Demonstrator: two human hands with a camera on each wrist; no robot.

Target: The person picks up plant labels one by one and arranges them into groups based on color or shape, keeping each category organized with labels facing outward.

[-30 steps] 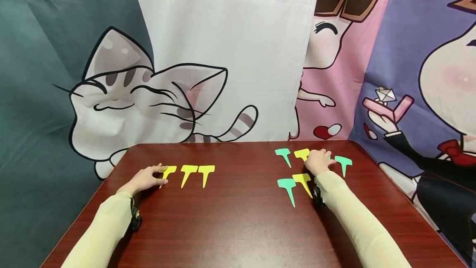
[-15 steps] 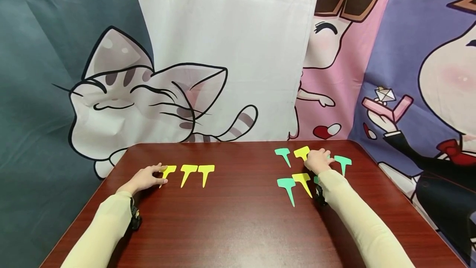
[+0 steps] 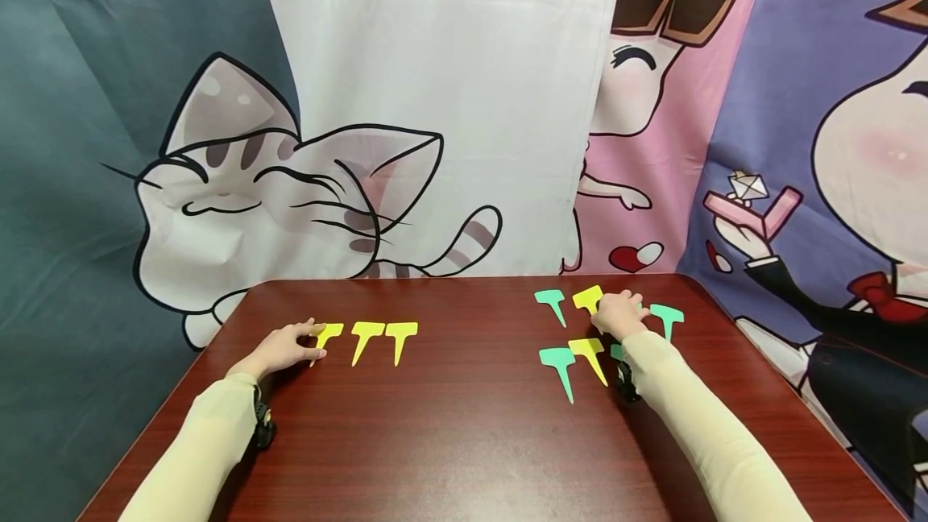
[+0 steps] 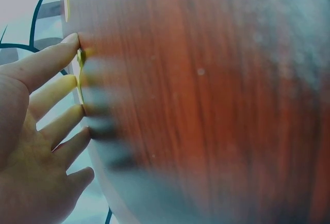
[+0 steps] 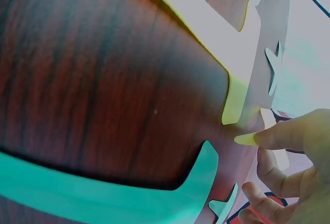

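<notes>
In the head view, my left hand is at the table's left side, its thumb and forefinger touching a yellow T-shaped plant label lying flat. The left wrist view shows those fingers fairly straight and spread at the label's edge. Two more yellow labels, a middle one and a right one, lie beside it in a row. Far right, my right hand pinches the stem of another yellow plant label between thumb and forefinger. The stem's tip sticks out past the thumb.
Around the right hand lie green labels at the back, front and right, plus a yellow label. Another green label is mostly hidden by the wrist. Behind the brown table hangs a printed cloth.
Both hands keep nearly the same place and pose. The right forearm has shifted very slightly; the labels lie as before, and the view has moved a touch.
</notes>
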